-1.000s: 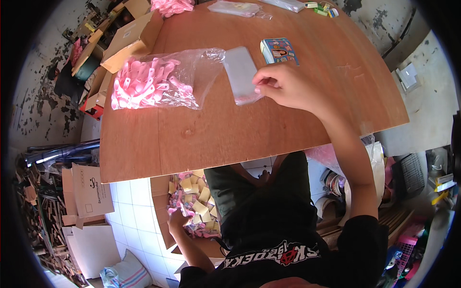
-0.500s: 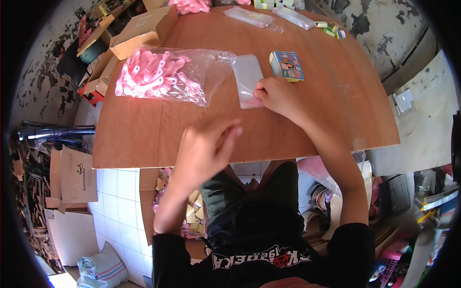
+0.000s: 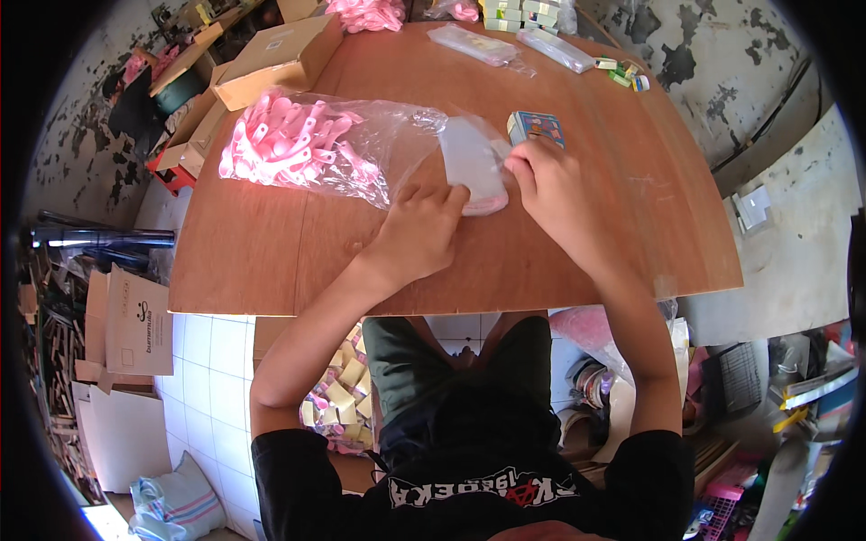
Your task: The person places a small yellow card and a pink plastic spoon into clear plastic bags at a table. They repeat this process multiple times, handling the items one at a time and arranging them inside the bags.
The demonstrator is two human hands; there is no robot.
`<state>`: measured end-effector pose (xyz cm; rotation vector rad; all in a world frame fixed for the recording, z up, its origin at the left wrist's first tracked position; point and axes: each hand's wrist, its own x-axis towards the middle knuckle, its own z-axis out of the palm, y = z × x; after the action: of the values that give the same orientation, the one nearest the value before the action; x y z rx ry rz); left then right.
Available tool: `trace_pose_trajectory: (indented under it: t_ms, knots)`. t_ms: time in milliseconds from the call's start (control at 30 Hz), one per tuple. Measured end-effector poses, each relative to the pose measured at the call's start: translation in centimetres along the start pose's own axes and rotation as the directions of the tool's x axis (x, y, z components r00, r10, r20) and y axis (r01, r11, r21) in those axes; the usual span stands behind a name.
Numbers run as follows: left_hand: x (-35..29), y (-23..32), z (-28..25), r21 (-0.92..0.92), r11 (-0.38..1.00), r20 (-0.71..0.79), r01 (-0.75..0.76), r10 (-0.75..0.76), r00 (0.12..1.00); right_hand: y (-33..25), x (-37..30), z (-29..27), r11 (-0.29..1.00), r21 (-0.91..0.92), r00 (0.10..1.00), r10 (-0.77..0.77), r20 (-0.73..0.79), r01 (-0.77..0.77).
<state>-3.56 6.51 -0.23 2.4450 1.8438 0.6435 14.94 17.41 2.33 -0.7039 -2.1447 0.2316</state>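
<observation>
A stack of clear plastic bags lies in the middle of the table. My left hand is at its near left edge, fingers curled and closed; its fingertips touch the bags, but what they pinch is hidden. At the right edge my right hand pinches the side of a thin clear bag, thumb against forefinger. Just beyond that hand stands a small blue picture box, partly covered by it. To the left, a large transparent bag holds many pink plastic spoons, its open end reaching the stack.
A cardboard box sits at the table's far left. Along the far edge are packs of plastic sleeves, stacked small boxes and pink items. Below the table, a carton holds yellow and pink pieces beside my legs.
My left hand has moved forward and right to the stack of bags. My right hand has shifted slightly right, drawing the bag's edge with it and covering more of the blue box.
</observation>
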Motion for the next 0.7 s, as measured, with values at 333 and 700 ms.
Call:
trace_pose_trajectory:
  t_ms: [333, 700]
  knots:
    - [-2.5, 4.2, -2.3, -0.650, 0.749, -0.293, -0.131, -0.088, 0.952, -3.2, -0.9, -5.5, 0.937, 0.266, 0.841, 0.049, 0.539, -0.225]
    - [-3.9, 3.8, -1.2, -0.980, 0.194, -0.065, 0.050, -0.544, 0.837, 6.6, -0.2, -4.2, 0.976, -0.215, 0.974, 0.017, 0.226, 0.033]
